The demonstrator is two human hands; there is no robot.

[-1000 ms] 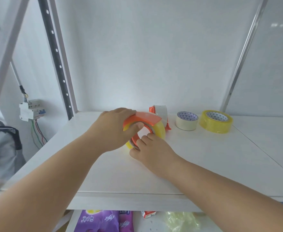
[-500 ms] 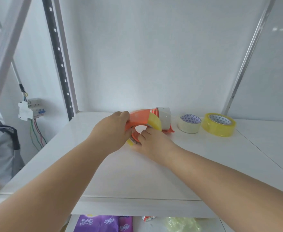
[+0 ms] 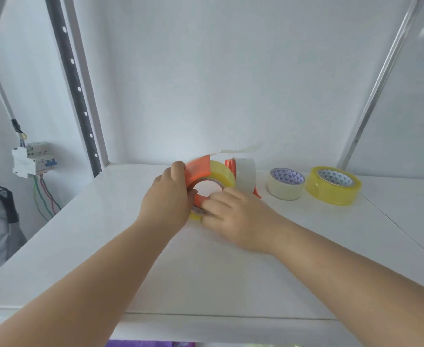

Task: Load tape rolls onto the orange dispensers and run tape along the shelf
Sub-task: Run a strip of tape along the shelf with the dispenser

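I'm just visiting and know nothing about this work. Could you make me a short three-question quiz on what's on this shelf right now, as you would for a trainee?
1. True or false: both hands are on the same orange dispenser.
2. Multiple choice: the two loose tape rolls lie on the white shelf: A) to the right of the hands, B) to the left of the hands, C) on the shelf below.
3. Fill in: the tape roll in the held dispenser is ____ in colour.

Key:
1. True: the left hand grips its orange cover, and the right hand has its fingers at the hub.
2. A: the pale roll and the yellow roll.
3. Yellow.
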